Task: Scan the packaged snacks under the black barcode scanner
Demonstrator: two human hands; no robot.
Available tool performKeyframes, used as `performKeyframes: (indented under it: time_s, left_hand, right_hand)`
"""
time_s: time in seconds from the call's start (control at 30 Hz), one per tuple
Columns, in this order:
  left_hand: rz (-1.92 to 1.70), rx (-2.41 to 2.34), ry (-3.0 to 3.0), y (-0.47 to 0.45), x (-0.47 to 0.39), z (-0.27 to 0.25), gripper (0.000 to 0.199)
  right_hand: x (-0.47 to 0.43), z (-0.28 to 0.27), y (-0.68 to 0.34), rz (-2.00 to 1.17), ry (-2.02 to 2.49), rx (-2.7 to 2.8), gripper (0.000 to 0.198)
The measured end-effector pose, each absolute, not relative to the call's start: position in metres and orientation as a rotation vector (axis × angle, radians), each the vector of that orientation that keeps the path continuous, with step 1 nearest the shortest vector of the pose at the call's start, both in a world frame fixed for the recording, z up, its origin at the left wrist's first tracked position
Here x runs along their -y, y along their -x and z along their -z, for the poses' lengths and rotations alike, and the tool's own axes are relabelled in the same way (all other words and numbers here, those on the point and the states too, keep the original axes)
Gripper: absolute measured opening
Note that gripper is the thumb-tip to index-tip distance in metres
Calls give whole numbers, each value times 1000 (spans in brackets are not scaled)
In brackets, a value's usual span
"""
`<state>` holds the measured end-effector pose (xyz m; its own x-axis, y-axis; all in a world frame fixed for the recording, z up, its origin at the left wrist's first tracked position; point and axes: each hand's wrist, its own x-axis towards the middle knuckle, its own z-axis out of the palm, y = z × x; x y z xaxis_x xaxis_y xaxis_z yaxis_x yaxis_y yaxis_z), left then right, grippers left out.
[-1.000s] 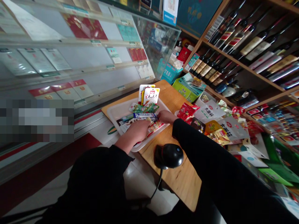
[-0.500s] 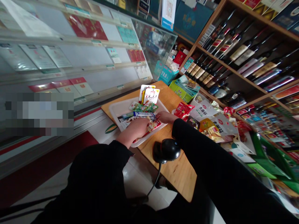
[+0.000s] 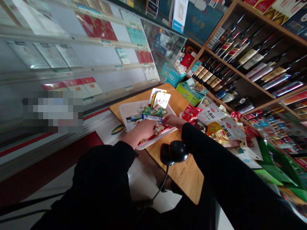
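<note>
A white plastic tray point(image 3: 123, 110) holds several small snack packets. My left hand point(image 3: 144, 130) reaches into its near side with curled fingers, over a red snack packet point(image 3: 153, 136). Opposite it, my right hand point(image 3: 173, 121) bends over the tray's right side with its fingers pinched together. What either hand grips is hidden by the fingers. Just beyond them lies a blue-and-white packet point(image 3: 151, 118), with green packets point(image 3: 154, 111) behind it. White packets point(image 3: 161, 100) stand upright at the tray's far end.
The tray sits on a wooden board point(image 3: 187, 182). A black scanner-like device on a stand point(image 3: 178, 151), with a cable, is near my right forearm. Snack bags point(image 3: 209, 112) are piled on the right. A glass display case point(image 3: 100, 67) runs along the left; bottle shelves point(image 3: 240, 70) rise behind.
The whole view has shifted slightly, so things appear a little further right. Both hands remain in the tray, with the left hand's fingers slightly nearer the right hand.
</note>
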<state>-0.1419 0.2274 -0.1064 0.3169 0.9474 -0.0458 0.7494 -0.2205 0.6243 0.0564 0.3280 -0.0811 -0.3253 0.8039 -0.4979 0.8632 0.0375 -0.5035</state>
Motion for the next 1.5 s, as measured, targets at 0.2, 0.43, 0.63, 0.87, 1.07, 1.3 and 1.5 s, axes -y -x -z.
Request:
performKeyframes:
  time_s: [0.2,0.43,0.63,0.87,1.07,1.3,1.5]
  left_hand:
    - [-479,-1492,-2102,145,-222,98,33]
    - [-610,-1458,-2124,142,-219,93,53]
    - [-780,-1392,-2057,140,-221,85,48]
    - [-860,-1312,-2011,141,-218,78,59]
    - [-923,-1350,-1923,142,-227,86,55]
    - [-940,-1236,-1842,147,-229,80,44]
    - [-961,-1325,-1764,156,-231,81,54]
  right_hand:
    - [-327,70,-54,1220,-1952,-2236,7]
    - [-321,55,-52,1495,-1874,-2216,15]
    - [-309,38,-52,1558,-1981,-2215,17]
    - [-301,21,-95,1552,-2207,-2320,18]
    - [-277,17,-125,2179,-2263,-1994,20]
    - [-247,28,-139,2612,-2112,-1923,17]
    - [-235,48,-149,2888,-2115,-1770,17]
